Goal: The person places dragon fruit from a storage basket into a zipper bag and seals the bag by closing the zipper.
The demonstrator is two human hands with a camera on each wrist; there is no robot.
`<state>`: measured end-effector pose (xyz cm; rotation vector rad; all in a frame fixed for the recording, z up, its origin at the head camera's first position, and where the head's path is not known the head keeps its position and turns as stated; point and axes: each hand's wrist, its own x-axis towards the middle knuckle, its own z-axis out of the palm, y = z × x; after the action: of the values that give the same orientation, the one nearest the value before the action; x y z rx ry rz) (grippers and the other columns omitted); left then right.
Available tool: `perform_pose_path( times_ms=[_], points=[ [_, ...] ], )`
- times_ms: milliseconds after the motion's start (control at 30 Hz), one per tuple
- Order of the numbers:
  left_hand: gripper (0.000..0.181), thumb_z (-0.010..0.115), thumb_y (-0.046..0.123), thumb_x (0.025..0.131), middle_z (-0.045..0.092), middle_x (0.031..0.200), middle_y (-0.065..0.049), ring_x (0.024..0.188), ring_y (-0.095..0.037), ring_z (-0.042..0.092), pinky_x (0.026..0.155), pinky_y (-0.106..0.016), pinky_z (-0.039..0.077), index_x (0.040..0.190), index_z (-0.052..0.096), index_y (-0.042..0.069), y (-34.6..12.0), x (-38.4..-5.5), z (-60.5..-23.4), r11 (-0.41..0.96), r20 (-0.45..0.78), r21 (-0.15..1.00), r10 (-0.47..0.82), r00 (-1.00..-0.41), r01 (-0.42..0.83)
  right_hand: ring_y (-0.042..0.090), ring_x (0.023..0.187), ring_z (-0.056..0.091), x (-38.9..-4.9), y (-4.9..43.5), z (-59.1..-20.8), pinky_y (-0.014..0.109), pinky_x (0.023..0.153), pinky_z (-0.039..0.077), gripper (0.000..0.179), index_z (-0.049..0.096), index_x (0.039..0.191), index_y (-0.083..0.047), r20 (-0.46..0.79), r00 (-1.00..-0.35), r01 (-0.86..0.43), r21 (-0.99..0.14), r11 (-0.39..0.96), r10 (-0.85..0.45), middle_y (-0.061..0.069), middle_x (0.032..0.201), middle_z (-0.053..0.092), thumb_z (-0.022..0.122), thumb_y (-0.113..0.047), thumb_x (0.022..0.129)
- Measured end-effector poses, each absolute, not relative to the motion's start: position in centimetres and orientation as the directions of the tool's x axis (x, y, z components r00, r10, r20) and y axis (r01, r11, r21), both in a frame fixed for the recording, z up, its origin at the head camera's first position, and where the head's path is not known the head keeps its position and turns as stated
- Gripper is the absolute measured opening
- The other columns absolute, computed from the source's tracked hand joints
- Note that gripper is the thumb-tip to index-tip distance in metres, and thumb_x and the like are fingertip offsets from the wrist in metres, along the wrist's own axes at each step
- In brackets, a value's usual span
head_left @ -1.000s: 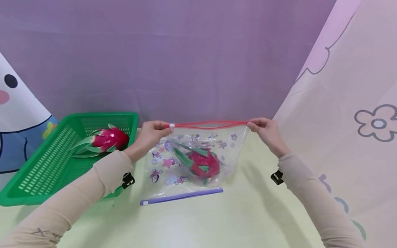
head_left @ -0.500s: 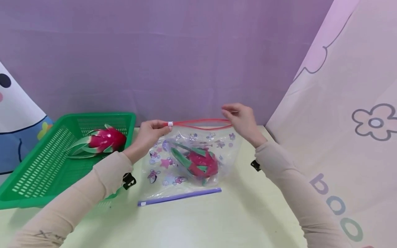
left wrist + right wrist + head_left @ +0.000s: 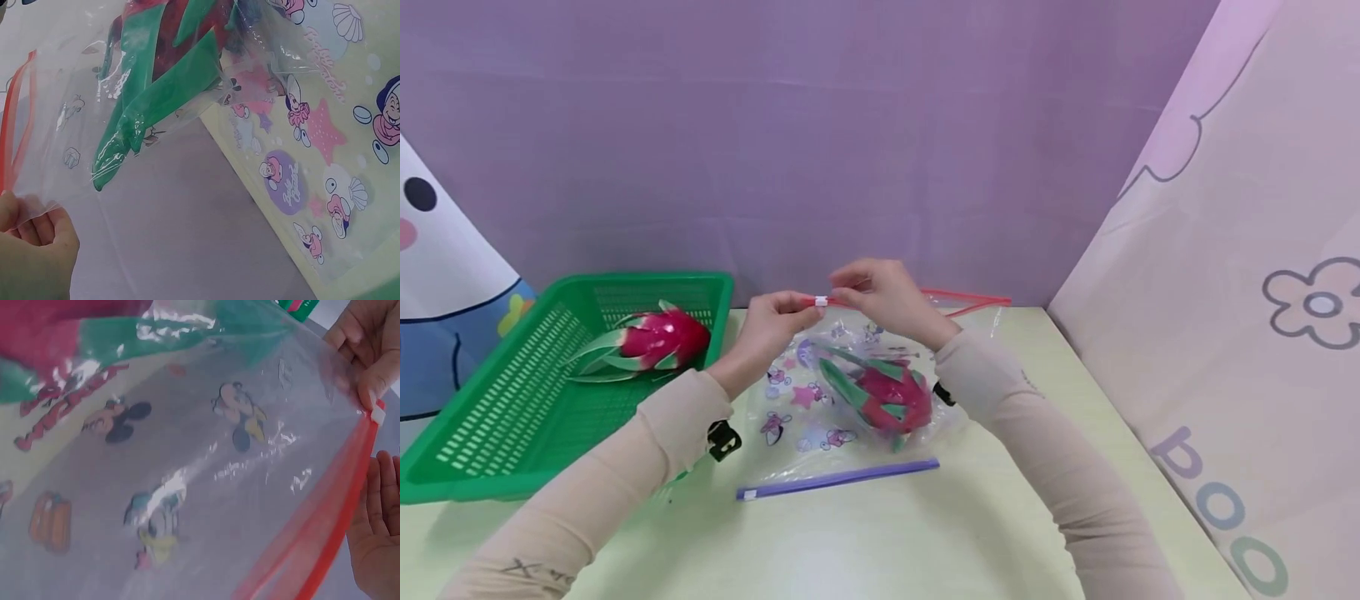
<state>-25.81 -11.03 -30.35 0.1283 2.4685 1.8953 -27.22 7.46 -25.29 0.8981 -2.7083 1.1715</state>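
Note:
A clear zip bag [image 3: 977, 321] with a red zip stands raised, a dragon fruit [image 3: 895, 396] with long green leaves inside it. My left hand [image 3: 775, 325] pinches its left top corner, right beside the white slider [image 3: 821, 301]. In the left wrist view, thumb and fingers of the left hand [image 3: 40, 244] grip the plastic below the red strip. My right hand [image 3: 891, 300] is close to the slider, in front of the zip. The right wrist view shows the right hand [image 3: 378, 531] with extended fingers beside the red zip [image 3: 340, 534]. The zip gapes to the right.
Under the raised bag lies a second printed bag [image 3: 775, 467] with a purple zip [image 3: 842, 477]. On the left stands a green basket [image 3: 482, 483] holding another dragon fruit [image 3: 666, 337]. A purple cloth [image 3: 880, 150] hangs behind the table [image 3: 850, 550], and a printed cloth is at right.
My right hand has let go of the bag's right corner and moved left along the zip to the slider. The left hand keeps its grip on the left corner.

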Motion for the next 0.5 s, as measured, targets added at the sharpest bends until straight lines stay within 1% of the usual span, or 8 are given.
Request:
perform_pose_path(
  times_ms=[167,367,500],
  points=[
    [0.028,0.062,0.029,0.087,0.062,0.104,-0.007,0.101,-0.024,0.056,0.09,-0.036,0.047,0.105,0.063,0.007,-10.8,-25.8,-30.3,0.255,0.046,0.965,0.087,-0.995,0.067,0.012,0.097,0.061,-27.5,6.5,-25.7,0.026,0.084,0.051,0.028,0.063,0.114,-0.011,0.237,-0.845,-0.495,-0.688,0.531,-0.48,0.001,0.107,0.064,0.063,-0.018,0.087],
    [0.028,0.062,0.028,0.087,0.063,0.104,-0.009,0.098,-0.021,0.056,0.089,-0.035,0.049,0.103,0.064,0.006,-10.3,-25.9,-30.2,0.264,0.054,0.961,0.09,-0.995,0.076,0.012,0.093,0.06,-27.5,6.1,-26.2,0.025,0.08,0.053,0.028,0.064,0.112,-0.012,0.205,-0.86,-0.461,-0.703,0.542,-0.467,0.001,0.105,0.065,0.065,-0.016,0.085],
    [0.028,0.063,0.029,0.087,0.064,0.104,-0.009,0.099,-0.021,0.057,0.088,-0.034,0.049,0.101,0.065,0.006,-10.1,-25.9,-30.2,0.259,0.056,0.963,0.095,-0.994,0.079,0.013,0.09,0.06,-27.4,6.1,-26.3,0.024,0.077,0.053,0.025,0.067,0.108,-0.012,0.215,-0.866,-0.462,-0.69,0.558,-0.451,0.001,0.102,0.066,0.065,-0.014,0.084]
  ],
)
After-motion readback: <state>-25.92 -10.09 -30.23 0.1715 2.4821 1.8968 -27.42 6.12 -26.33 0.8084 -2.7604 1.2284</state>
